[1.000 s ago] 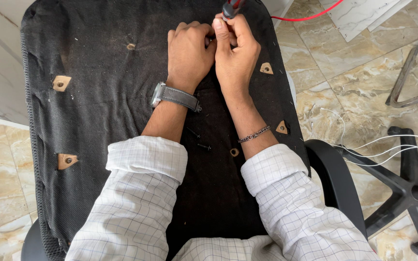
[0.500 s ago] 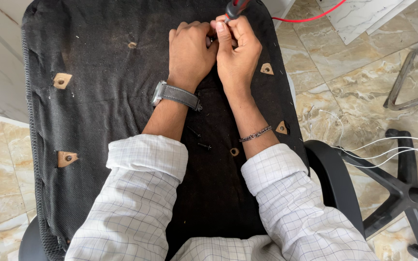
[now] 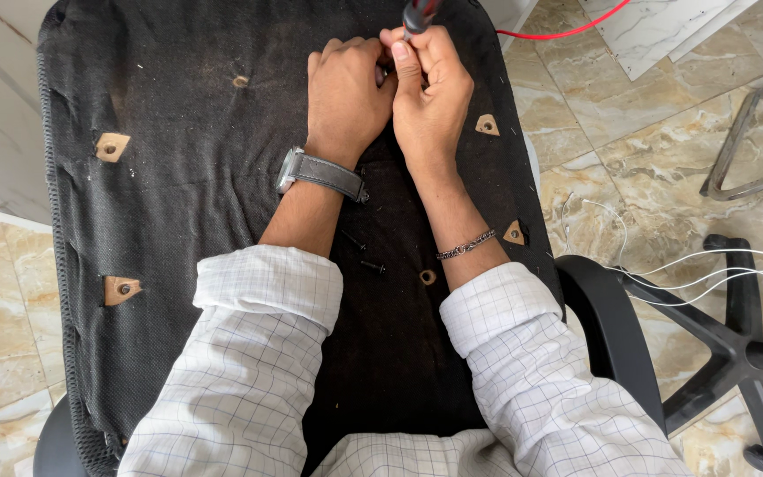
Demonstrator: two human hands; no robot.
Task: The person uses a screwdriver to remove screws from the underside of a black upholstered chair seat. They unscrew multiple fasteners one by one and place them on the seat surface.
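Observation:
An upturned black fabric chair seat [image 3: 187, 203] lies in front of me, with tan bolt holes showing through the cloth. My right hand [image 3: 433, 88] is closed around a red and black screwdriver [image 3: 419, 14] at the seat's far edge. My left hand [image 3: 346, 93], a grey watch on its wrist, presses against the right hand and pinches something small at the screwdriver's tip; what it is stays hidden. Two black screws [image 3: 364, 254] lie loose on the seat between my forearms.
A black armrest [image 3: 607, 327] curves beside the seat on the right. A black star-shaped chair base [image 3: 744, 353] and white wires [image 3: 708, 265] lie on the marble floor. A red cable [image 3: 558, 31] runs at the top. A metal frame [image 3: 748, 141] rests far right.
My hands have barely shifted; the screwdriver handle has tilted slightly and my right thumb has moved a little along it.

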